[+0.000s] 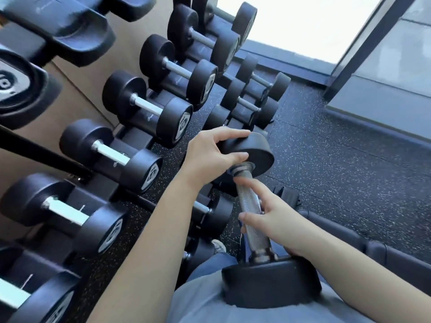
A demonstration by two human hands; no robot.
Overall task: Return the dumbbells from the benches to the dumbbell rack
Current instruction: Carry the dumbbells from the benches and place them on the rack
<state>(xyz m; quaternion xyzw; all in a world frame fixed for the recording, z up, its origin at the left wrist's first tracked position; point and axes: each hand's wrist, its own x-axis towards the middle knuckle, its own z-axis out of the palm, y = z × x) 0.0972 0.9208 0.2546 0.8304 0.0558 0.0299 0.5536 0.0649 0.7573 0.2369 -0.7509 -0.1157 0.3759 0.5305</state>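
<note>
Two hands hold one dumbbell (253,201) upright in front of the person's grey shirt (210,304), close beside the dumbbell rack (130,141). Underfoot lies black rubber floor (338,164) flecked with white, running to a bright window (291,22) with a dark frame at the far side. Rows of black round-headed dumbbells with steel handles fill the rack's tilted shelves along the left, and a smaller row sits lower, nearer the window. A dark padded bench (373,248) edge shows at the right. The left hand (210,155) clamps the upper head, fingers over its top face and thumb beneath its rim. The right hand (275,222) sits loosely at the knurled handle, fingers spread and only lightly touching the steel, not wrapped around it. The lower head rests against the shirt.
</note>
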